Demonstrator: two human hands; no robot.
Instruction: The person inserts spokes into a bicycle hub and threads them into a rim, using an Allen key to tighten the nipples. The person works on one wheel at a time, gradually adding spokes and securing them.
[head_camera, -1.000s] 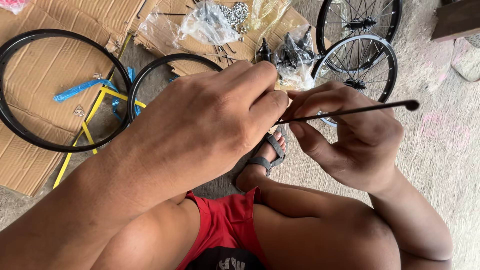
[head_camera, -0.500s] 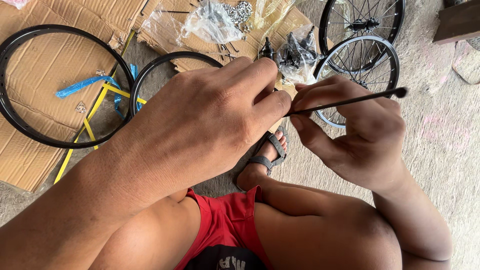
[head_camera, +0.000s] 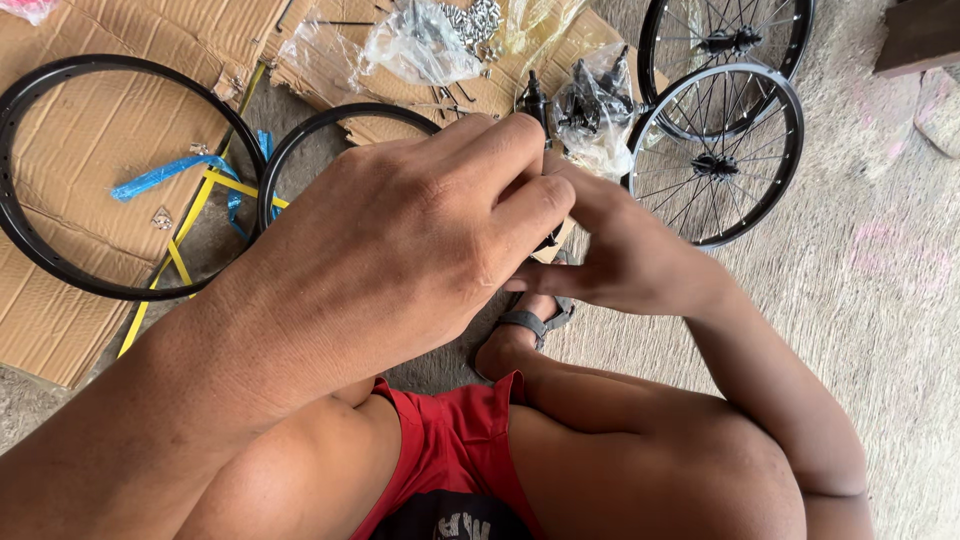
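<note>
Since half a second ago, the right hand (head_camera: 630, 255) has turned in under the left hand (head_camera: 420, 230), and the thin black spoke it held out to the right is no longer visible. Both hands are now pressed together, fingers curled around a small dark part (head_camera: 535, 100) that shows only at the far side, mostly hidden. Far right lies a spoked wheel (head_camera: 715, 155); far left, a bare black rim (head_camera: 110, 175) on cardboard (head_camera: 60, 330).

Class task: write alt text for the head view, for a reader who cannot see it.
Seen from above, a seated person's left hand and right hand meet over a small dark part, mostly hidden. On the cardboard beyond lie bare rims, spoked wheels and bags of parts.
</note>
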